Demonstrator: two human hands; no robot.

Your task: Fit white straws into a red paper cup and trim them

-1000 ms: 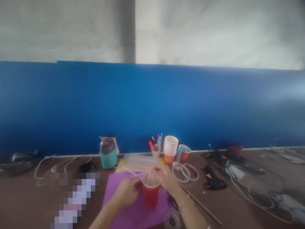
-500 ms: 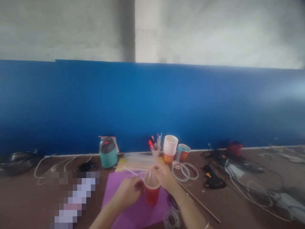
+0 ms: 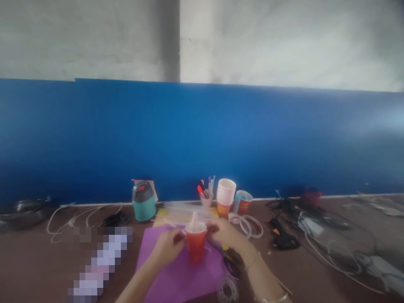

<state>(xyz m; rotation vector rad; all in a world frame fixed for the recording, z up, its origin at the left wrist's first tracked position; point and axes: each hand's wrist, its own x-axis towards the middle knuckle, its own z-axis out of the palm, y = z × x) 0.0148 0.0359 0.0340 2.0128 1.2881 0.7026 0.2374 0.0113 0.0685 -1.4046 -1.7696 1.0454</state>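
Observation:
A red paper cup [image 3: 196,246] with a pale rim stands upright over a purple sheet [image 3: 186,282]. A whitish piece [image 3: 195,219] sticks up out of its mouth; its kind is too blurred to tell. My left hand [image 3: 168,246] is closed, with thumb and fingertips at the cup's left side just under the rim. From the right, my right hand [image 3: 224,232] has its curled fingers at the opposite side of the rim. A thin white stick [image 3: 172,224] runs past my left fingers. Scissors [image 3: 232,261] lie beneath my right wrist.
Behind are a pen cup [image 3: 206,198], stacked paper cups [image 3: 226,195], another red cup [image 3: 244,204] and white rings [image 3: 252,226]. A teal flask [image 3: 144,208] stands left. A tape roll [image 3: 227,289] lies in front. A black glue gun [image 3: 282,237] and cables are right.
The cup has shifted slightly left and away from me and stands straighter. My right hand has moved off the whitish piece to the cup's right side. More of the scissors shows.

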